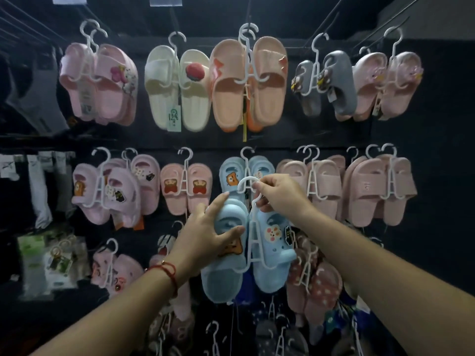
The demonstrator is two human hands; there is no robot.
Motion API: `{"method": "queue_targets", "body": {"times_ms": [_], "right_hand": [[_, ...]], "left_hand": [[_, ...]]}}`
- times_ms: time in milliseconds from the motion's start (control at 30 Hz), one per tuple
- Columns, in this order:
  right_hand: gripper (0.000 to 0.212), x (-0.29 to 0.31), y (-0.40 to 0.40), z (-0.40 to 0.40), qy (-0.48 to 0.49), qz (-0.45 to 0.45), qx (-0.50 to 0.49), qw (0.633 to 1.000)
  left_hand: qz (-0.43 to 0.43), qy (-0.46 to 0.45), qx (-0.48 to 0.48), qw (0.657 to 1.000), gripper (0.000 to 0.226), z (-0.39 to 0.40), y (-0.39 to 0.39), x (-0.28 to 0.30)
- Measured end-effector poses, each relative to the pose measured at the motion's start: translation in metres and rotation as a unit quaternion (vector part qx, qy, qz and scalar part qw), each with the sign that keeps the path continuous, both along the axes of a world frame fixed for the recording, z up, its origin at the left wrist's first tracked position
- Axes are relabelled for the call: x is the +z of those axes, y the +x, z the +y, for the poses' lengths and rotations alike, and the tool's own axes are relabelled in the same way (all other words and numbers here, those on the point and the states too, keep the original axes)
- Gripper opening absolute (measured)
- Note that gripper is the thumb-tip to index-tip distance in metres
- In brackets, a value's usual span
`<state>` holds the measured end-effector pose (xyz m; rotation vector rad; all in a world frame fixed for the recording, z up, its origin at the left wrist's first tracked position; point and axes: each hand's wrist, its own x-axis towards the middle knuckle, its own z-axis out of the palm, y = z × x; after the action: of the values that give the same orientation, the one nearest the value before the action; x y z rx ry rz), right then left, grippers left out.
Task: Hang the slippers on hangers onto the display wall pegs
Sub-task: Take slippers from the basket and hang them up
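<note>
Up against the dark display wall (437,150), a pair of light blue slippers (272,242) on a white hanger (253,242) is held in front of the middle row. The left hand (205,232) grips the left slipper of that pair, thumb across its strap above an orange bear charm and fingers spread along its outer side; a red string bracelet (168,272) circles that wrist. The right hand (279,196) pinches the hanger just below its hook, fingers curled round the white stem. The hook sits directly in front of another blue pair (246,173) already hanging on the wall behind; whether it touches a peg cannot be told. Just left of that hung blue pair is a small pink pair with bear charms (186,188), and just right of it larger pink slides (316,183). Above it hang peach slides (248,80) and a cream pair (177,86).
</note>
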<state>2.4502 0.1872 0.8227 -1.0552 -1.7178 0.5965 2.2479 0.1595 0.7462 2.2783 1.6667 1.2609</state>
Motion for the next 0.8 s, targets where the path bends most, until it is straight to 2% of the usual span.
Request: {"method": "queue_targets", "body": {"times_ms": [167, 367, 567, 700, 800], "right_hand": [[0.028, 0.028, 0.016, 0.062, 0.021, -0.031, -0.010, 0.999], [0.028, 0.058, 0.021, 0.144, -0.035, 0.007, 0.009, 0.999], [0.020, 0.081, 0.019, 0.199, -0.056, 0.049, 0.040, 0.996], [0.024, 0.078, 0.018, 0.229, -0.061, -0.036, 0.040, 0.997], [0.028, 0.075, 0.016, 0.243, -0.078, -0.035, 0.029, 0.996]], "left_hand": [[0.041, -0.005, 0.007, 0.999, 0.082, 0.055, 0.016, 0.033], [0.074, 0.011, 0.047, 0.996, 0.082, 0.126, 0.027, 0.067], [0.064, 0.016, 0.054, 0.996, 0.089, 0.177, 0.029, 0.090], [0.043, 0.004, 0.010, 0.999, 0.065, 0.195, 0.027, 0.085], [0.024, -0.006, -0.010, 1.000, 0.076, 0.208, 0.025, 0.080]]}}
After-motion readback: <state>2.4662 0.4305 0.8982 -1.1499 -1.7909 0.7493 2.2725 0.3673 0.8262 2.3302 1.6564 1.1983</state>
